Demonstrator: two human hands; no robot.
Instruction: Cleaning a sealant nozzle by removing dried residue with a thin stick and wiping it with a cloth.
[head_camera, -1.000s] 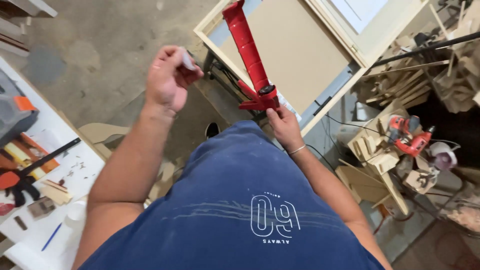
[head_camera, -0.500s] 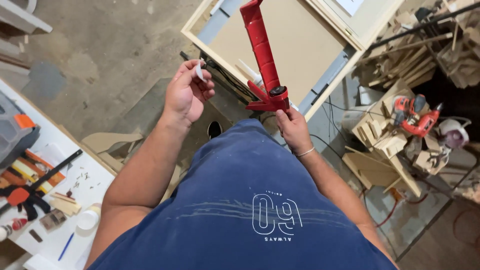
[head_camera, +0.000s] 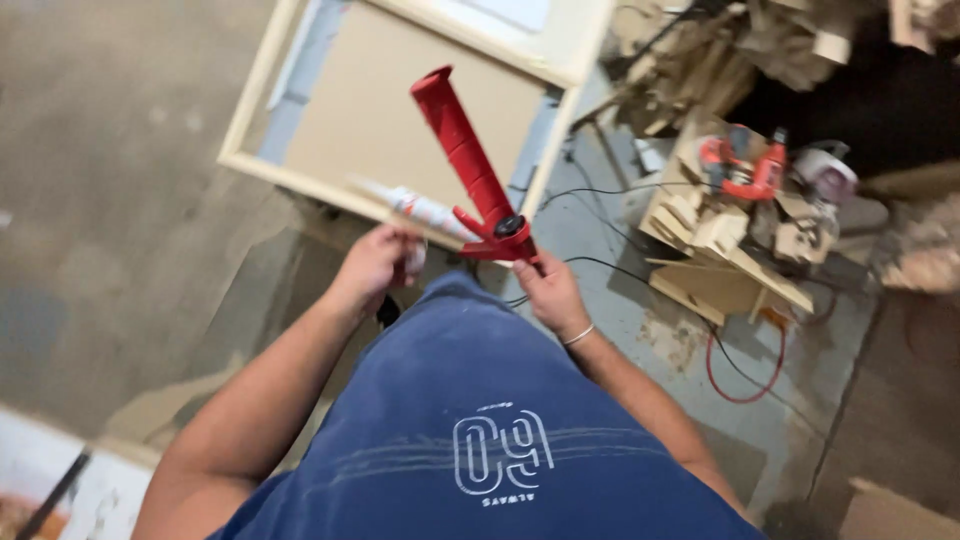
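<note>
Two hands with a red glue gun and a white tube.

The right hand (head_camera: 550, 290) is closed around the handle of the red caulking gun (head_camera: 470, 165), which sticks up and away from that grip, over the wooden frame (head_camera: 300, 100) on the floor. The left hand (head_camera: 378, 265) is just left of the gun's handle. It is closed on the near end of a white tube (head_camera: 420, 208), which points away toward the frame.
</note>
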